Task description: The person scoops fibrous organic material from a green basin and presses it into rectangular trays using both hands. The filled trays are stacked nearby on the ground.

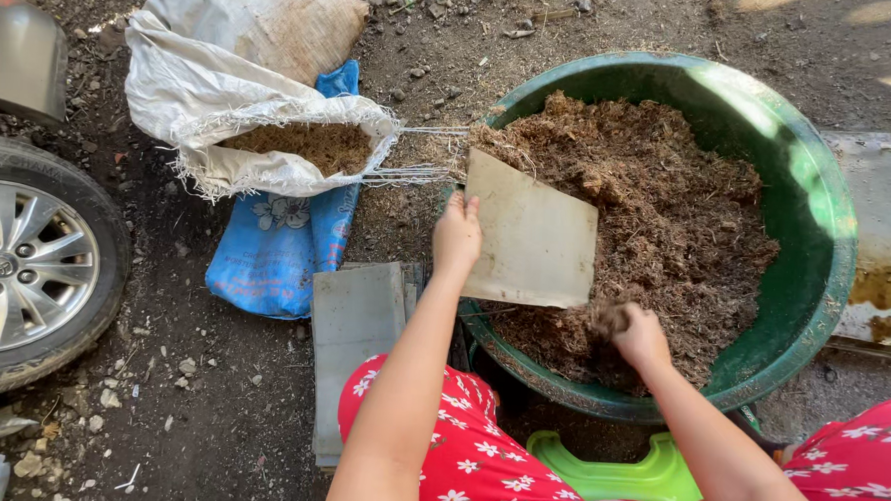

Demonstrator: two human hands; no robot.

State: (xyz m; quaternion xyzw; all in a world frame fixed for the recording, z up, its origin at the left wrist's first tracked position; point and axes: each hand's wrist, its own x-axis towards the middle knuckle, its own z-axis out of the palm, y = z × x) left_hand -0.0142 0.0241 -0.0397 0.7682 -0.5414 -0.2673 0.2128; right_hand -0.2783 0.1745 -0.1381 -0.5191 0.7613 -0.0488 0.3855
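My left hand (456, 236) grips the left edge of a flat grey-beige board (533, 236), which slants down into a big green tub (816, 212) filled with brown fibrous mix (667, 220). Down in the tub, just below the board's lower right corner, my right hand (640, 334) is closed on a clump of the brown mix. Both forearms reach out over my red flowered trousers (457, 451).
An open white woven sack (222, 100) holding the same brown mix lies at the upper left on a blue printed bag (281, 238). A car wheel (24, 262) stands at the left edge. Grey slabs (352, 327) lie on the dirt, and a green plastic stool (616, 473) sits beneath me.
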